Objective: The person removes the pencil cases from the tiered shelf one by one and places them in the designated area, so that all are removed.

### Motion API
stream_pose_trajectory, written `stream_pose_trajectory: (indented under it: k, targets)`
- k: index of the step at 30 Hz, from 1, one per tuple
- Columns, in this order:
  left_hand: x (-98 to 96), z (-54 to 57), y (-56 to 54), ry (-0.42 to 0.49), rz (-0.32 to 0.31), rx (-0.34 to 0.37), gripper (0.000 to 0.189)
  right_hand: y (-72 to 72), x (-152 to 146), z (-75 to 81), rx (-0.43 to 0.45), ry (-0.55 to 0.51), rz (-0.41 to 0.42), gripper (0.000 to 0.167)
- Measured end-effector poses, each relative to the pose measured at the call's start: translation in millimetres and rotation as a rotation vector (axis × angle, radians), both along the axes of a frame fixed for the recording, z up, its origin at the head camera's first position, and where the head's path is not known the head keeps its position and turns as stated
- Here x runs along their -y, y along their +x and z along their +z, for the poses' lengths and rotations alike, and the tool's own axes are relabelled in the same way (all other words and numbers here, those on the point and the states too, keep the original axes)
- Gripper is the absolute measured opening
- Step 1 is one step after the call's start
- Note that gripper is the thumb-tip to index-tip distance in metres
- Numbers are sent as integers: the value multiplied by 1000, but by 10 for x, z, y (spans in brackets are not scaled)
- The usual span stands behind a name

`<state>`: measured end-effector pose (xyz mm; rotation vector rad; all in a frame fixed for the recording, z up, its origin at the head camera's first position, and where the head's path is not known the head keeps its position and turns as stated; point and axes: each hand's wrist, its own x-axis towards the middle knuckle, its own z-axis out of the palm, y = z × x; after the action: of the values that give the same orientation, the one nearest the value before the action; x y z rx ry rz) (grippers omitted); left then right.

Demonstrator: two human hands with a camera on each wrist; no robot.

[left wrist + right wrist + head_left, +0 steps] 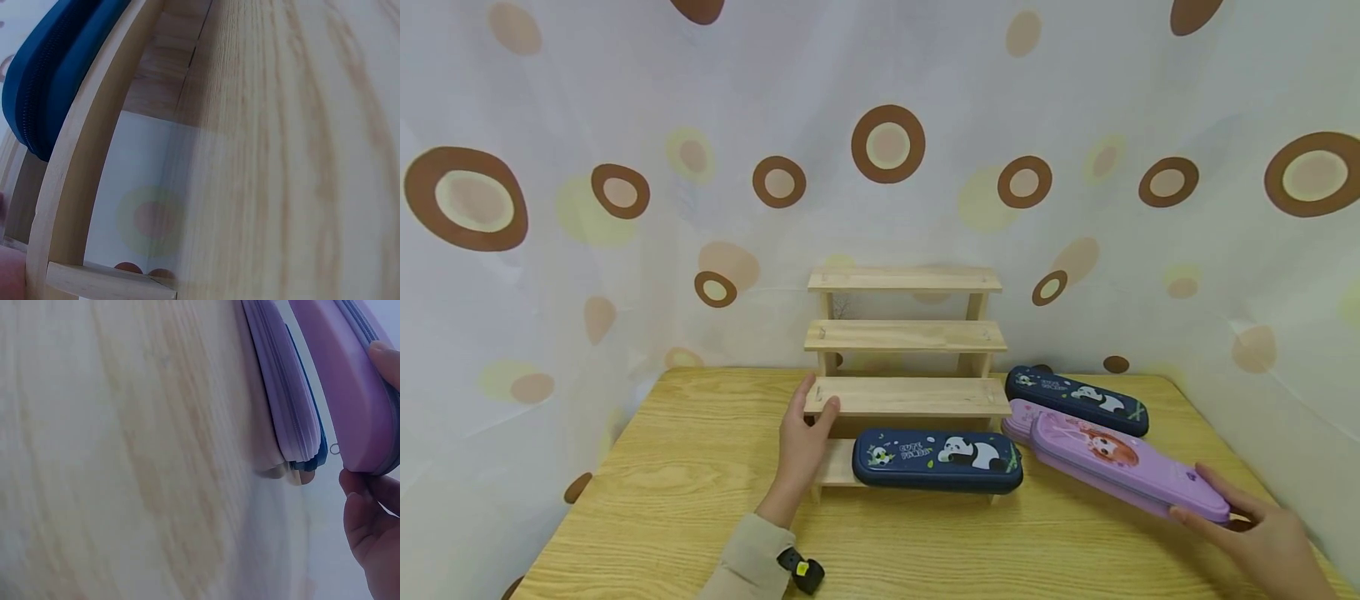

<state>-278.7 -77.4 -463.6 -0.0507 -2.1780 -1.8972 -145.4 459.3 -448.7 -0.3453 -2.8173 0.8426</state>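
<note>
My left hand point(802, 446) holds the left end of a step on a wooden tiered display stand point(906, 396); its thumb lies on the board's front corner. In the left wrist view only a bit of that hand point(9, 272) shows at the lower left. My right hand point(1262, 529) pinches the near end of a lilac pencil case point(1123, 462) with a cartoon girl on its lid. That case is held up at a slant, over the table's right side. A dark blue panda pencil case point(936, 460) lies along the stand's lowest step.
Behind the held case, another lilac pencil case point(1017, 414) and a second dark blue panda case point(1075, 398) lie on the wood-grain table point(700, 483), right of the stand. A patterned white cloth point(887, 67) hangs behind the table. The stand's three upper steps are bare.
</note>
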Motion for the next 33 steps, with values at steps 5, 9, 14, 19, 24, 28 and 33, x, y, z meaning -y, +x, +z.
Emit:
stream_pose_trajectory:
  k: [5, 9, 14, 19, 24, 28, 33]
  targets:
    - [9, 11, -5, -5, 7, 4, 66, 1, 10, -30, 104, 17, 11, 90]
    - [14, 18, -12, -13, 10, 3, 66, -8, 31, -56, 155, 34, 21, 93]
    - [12, 21, -11, -13, 7, 2, 66, -36, 37, -81, 206, 21, 35, 95]
    - [8, 9, -2, -22, 8, -1, 66, -28, 34, -108, 245, -2, 66, 94]
    - [2, -8, 4, -17, 5, 0, 66, -45, 37, -131, 267, 12, 81, 92]
    - [3, -17, -2, -18, 8, -2, 65, -73, 54, -145, 273, 57, 88, 94]
    - [4, -21, -14, -17, 4, -13, 66, -87, 99, -143, 252, 93, 112, 99]
